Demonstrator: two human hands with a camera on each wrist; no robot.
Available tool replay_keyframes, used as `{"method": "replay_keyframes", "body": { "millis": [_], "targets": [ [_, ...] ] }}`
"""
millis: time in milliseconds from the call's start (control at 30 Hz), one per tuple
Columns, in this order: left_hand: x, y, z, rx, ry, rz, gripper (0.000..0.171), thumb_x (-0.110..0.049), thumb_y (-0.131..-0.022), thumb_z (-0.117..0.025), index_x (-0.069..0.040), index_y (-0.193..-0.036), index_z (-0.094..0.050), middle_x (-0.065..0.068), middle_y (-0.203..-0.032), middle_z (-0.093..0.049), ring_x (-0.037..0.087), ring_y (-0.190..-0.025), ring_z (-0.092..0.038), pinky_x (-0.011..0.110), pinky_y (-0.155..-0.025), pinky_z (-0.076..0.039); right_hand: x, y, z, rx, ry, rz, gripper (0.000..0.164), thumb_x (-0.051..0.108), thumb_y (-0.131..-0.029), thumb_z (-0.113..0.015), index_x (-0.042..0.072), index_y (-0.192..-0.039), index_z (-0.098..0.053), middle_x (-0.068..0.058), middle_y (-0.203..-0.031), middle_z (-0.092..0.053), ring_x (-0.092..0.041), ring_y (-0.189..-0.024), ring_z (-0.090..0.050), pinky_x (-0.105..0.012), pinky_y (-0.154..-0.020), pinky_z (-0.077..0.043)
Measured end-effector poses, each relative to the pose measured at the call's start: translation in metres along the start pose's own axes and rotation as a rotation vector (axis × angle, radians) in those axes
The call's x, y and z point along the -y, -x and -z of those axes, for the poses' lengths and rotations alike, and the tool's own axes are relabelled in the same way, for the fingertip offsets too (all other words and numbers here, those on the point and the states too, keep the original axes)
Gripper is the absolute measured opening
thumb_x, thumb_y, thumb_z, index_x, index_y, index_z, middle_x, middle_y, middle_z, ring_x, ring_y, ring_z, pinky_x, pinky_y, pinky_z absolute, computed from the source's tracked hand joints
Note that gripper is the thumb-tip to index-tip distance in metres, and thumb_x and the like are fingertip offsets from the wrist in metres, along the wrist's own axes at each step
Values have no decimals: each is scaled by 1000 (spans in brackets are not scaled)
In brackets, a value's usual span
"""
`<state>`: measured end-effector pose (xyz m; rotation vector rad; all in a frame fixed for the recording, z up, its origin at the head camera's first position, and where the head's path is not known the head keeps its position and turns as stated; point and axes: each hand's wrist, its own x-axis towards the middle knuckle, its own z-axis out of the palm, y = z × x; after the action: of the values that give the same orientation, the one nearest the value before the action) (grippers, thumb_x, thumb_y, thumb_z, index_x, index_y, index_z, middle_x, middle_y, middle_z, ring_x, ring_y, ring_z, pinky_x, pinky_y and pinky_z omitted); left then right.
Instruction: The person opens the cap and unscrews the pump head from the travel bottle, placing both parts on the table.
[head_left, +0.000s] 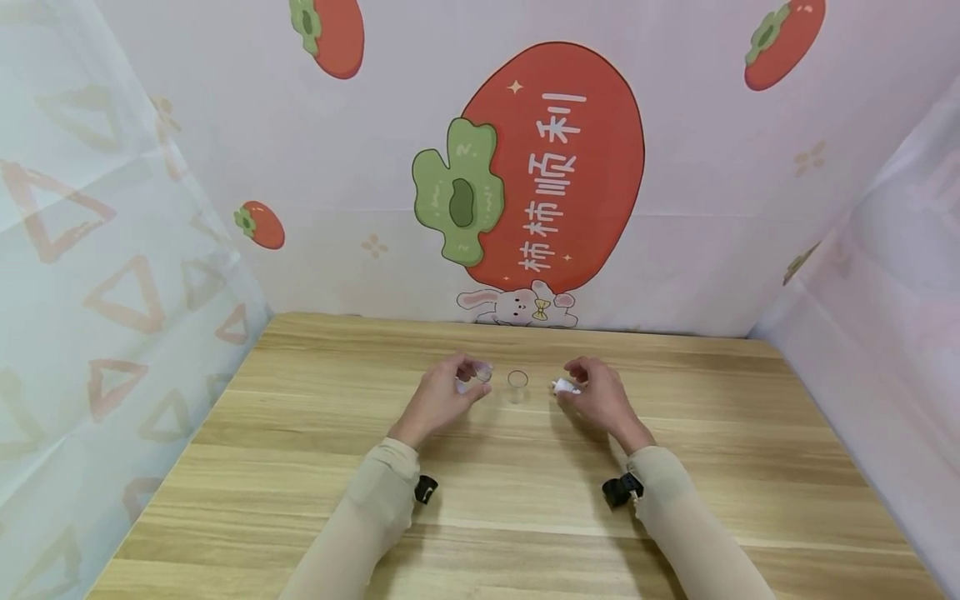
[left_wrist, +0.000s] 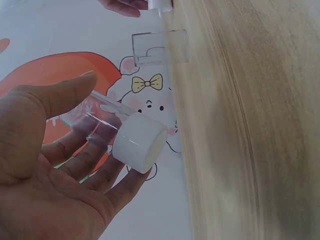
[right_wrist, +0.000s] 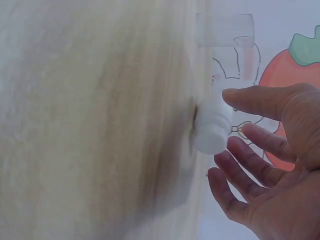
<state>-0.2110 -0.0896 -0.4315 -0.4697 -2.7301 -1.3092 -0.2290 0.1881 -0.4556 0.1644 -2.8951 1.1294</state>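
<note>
My left hand (head_left: 440, 396) grips a small clear plastic bottle (left_wrist: 95, 117) with a white round end (left_wrist: 140, 142). In the left wrist view the bottle tilts above the wood, thumb on one side and fingers curled behind. On the other side, my right hand (head_left: 600, 396) bends its thumb and fingers around a small white piece (right_wrist: 212, 127) with a narrow tip, close to the table surface. The thumb tip seems to touch it; part of it is hidden in the head view. Between the hands a clear open cylinder (head_left: 517, 387) stands on the table.
The wooden table (head_left: 510, 517) ends at a back wall (head_left: 375, 283) of printed cloth with persimmons and a rabbit. Cloth walls also rise at the left and right sides. A black strap device (head_left: 618, 492) sits at the right wrist and another (head_left: 426, 489) at the left.
</note>
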Motion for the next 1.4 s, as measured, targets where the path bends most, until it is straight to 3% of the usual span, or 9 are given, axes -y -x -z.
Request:
{"method": "replay_keyframes", "body": {
  "millis": [633,967,1400],
  "targets": [
    [20,-11,-1,-83,148,147,41,-17,-88,-81,-3,-121,-63,11,-108,-66,27,-101,-62,41,-88,-54,1,19,14,-26,14,77,48,14,-85,-82,-3,-126,-64,-20,-120,-63,-37,-111,-58,-53,-93,-50],
    [27,-11,-1,-117,203,168,39,-11,-87,-80,2,-119,-61,16,-109,-65,29,-100,-63,43,-89,-54,0,24,18,-55,35,127,47,12,-85,-83,-5,-125,-63,-21,-118,-64,-37,-108,-59,-52,-91,-51],
    [33,-11,-2,-130,191,187,42,-9,-87,-79,4,-120,-57,19,-110,-63,32,-102,-61,45,-91,-53,0,27,17,-62,43,146,46,11,-84,-83,-4,-123,-65,-19,-116,-64,-35,-106,-59,-52,-90,-52]
  ]
}}
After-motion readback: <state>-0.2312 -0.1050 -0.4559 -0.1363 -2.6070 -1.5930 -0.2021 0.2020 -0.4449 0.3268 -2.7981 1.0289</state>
